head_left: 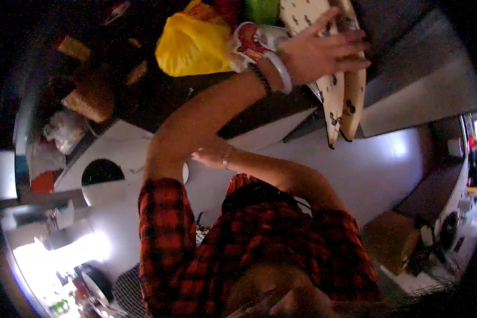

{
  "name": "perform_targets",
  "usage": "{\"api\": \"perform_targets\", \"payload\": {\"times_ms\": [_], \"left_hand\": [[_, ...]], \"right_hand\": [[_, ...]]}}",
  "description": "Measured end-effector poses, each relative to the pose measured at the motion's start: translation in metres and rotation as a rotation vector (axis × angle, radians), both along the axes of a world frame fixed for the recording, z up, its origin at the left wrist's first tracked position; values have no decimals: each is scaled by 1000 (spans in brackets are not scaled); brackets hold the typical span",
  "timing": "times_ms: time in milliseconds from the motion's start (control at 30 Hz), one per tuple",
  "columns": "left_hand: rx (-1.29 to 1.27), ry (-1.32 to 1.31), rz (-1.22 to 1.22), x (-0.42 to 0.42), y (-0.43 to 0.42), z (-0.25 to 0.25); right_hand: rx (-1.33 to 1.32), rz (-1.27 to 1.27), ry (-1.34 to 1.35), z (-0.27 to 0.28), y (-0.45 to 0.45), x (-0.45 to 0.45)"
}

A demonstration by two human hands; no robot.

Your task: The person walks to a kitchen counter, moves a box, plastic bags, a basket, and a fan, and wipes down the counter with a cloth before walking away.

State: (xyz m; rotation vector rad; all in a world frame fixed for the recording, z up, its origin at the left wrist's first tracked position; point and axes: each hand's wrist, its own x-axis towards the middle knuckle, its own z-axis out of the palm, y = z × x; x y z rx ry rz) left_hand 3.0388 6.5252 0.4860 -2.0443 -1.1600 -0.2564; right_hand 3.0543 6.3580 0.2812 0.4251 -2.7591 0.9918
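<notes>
My left hand (323, 55) reaches across to the upper right with its fingers spread. It lies over a long cream cloth item with black marks (333, 100), which hangs in two pointed flaps; I cannot tell how firmly it touches. A white band and a dark bracelet circle that wrist. Beside the wrist are a yellow plastic bag (191, 42) and a clear packet with a red print (249, 42). My right hand (213, 155) is low in the middle, against or just under my left forearm, its fingers mostly hidden.
A brown-wrapped item (90, 103) and a crumpled clear bag (66, 130) lie at the left, near a white surface with a dark round shape (103, 172). Grey panels (418, 90) stand at the right. A cardboard-coloured box (392, 238) sits at the lower right.
</notes>
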Motion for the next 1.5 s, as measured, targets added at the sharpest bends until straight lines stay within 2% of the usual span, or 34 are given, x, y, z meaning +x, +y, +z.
{"api": "perform_targets", "payload": {"times_ms": [33, 67, 100, 133, 167, 200, 267, 333, 367, 433, 567, 600, 667, 733, 767, 867, 1000, 1067, 1100, 1167, 1200, 1267, 1300, 1367, 1400, 1467, 1500], "left_hand": [[121, -18, 22, 1, -3, -6], [122, -14, 61, 7, -7, -11], [134, -76, 122, 20, -10, -16], [150, -136, 177, 32, -13, -24], [156, -131, 214, 39, -21, -26], [124, -231, 213, 45, -28, -30], [99, -340, 233, 52, -46, -40], [1, -505, 262, 44, -95, -48], [56, -542, 309, 44, -120, -53], [106, -676, 368, 22, -166, -75], [178, -872, 690, -13, -268, -127], [130, -911, 823, -8, -292, -135], [135, -931, 971, -12, -337, -175], [172, -967, 1040, -11, -358, -194], [174, -1002, 1089, -7, -374, -196], [186, -1075, 1183, -7, -390, -203], [264, -1207, 1159, -4, -397, -213], [203, -1311, 1141, 0, -402, -221], [226, -1245, 1126, 3, -406, -229], [173, -1262, 1174, 14, -412, -234], [100, -1283, 1198, 20, -416, -236], [115, -1249, 1317, 36, -425, -243], [92, -1211, 1370, 43, -431, -249], [9, -1145, 1548, 67, -450, -284], [23, -1160, 1576, 77, -457, -286], [-51, -1050, 1794, 97, -461, -290], [-139, -1131, 1873, 105, -462, -281]], "right_hand": [[-115, 9, -63, -8, 12, 9], [-230, 14, -123, -16, 23, 18], [-314, 8, -30, -45, 37, 28], [-90, -125, 120, -50, 60, 46], [-57, -156, 149, -46, 81, 60], [-23, -188, 178, -43, 103, 74], [-168, -235, 100, -8, 142, 109], [-287, -547, 144, -14, 144, 125], [-283, -534, 138, -15, 160, 141], [431, -560, 294, -6, 188, 154], [357, -626, 301, -13, 188, 141], [93, -436, 20, -11, 191, 128], [168, -335, 145, -18, 154, 101], [591, -392, 458, -19, 78, 69], [674, -373, 358, -5, 47, 62], [551, -292, 344, 5, -4, 30], [652, -105, 297, 20, -36, -2], [641, 1, 314, 19, -53, -24], [642, 26, 324, 16, -59, -39], [780, 43, 241, 3, -71, -74], [777, 75, 257, 3, -78, -92], [442, -21, 54, 5, -91, -130], [445, 12, 62, 7, -94, -145], [808, 205, 446, 13, -99, -175], [756, 250, 486, 6, -104, -197], [696, 332, 520, -8, -111, -224], [735, 359, 572, -5, -115, -234]]}}
